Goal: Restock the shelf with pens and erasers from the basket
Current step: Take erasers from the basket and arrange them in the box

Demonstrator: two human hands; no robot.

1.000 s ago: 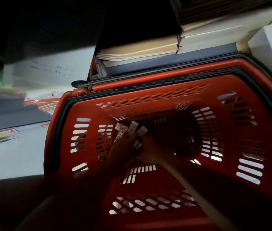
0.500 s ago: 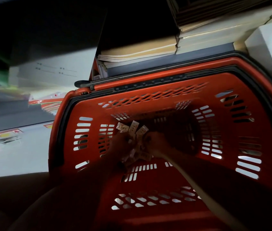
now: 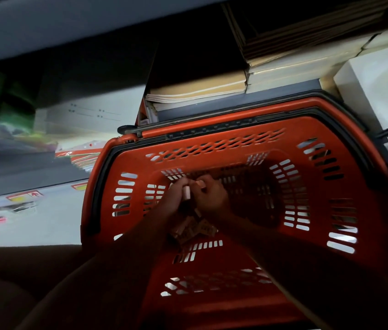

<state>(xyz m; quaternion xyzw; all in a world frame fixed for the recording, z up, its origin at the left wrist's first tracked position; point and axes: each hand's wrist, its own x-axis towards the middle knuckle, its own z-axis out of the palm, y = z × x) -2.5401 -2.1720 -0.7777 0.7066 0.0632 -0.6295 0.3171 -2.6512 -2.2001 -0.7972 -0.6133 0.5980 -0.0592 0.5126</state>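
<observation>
Erasers, small pale paper-sleeved blocks [image 3: 193,228], are seen heaped on the floor of the slotted red plastic basket [image 3: 236,148], just below both hands. Gathering is judged the step in hand: the left hand [image 3: 174,198] grips one pale eraser [image 3: 186,192], the right hand [image 3: 209,198] pinches another. Next, a lift clear of the rim toward the shelf of stacked notebooks [image 3: 197,91] beyond is called for.

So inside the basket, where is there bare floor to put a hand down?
The basket floor right of the right hand, toward the slotted right wall, looks bare but dark. It is crowded under both hands, left hand included, where erasers pile up.
</observation>
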